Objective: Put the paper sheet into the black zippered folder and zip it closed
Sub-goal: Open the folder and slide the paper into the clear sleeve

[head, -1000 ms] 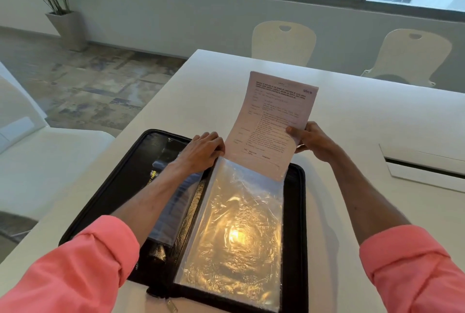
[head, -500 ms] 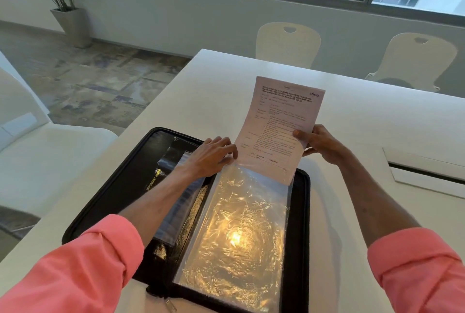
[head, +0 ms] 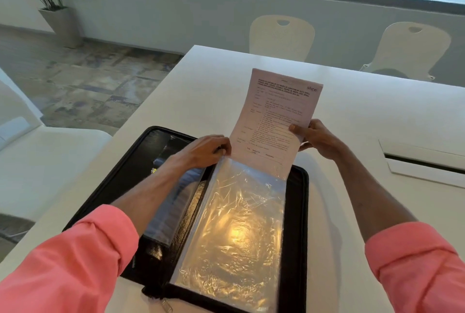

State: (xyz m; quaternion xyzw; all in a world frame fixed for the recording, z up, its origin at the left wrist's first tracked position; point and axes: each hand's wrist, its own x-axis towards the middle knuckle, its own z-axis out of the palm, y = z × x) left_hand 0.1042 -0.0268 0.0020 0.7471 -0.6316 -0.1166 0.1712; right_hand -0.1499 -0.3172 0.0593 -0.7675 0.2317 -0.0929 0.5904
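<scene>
Both forearms reach forward from rolled-up coral-pink sleeves, bare from the elbow down, and converge toward the middle of the view. The left hand [head: 205, 149] lies palm down with its knuckles up, the fingers curled and pinched together at their tips on the far side. The right hand [head: 317, 137] is turned with its back to the right, the thumb [head: 297, 129] pressed flat toward the left and the other fingers folded behind it in a closed pinch. The right hand sits a little farther forward than the left.
</scene>
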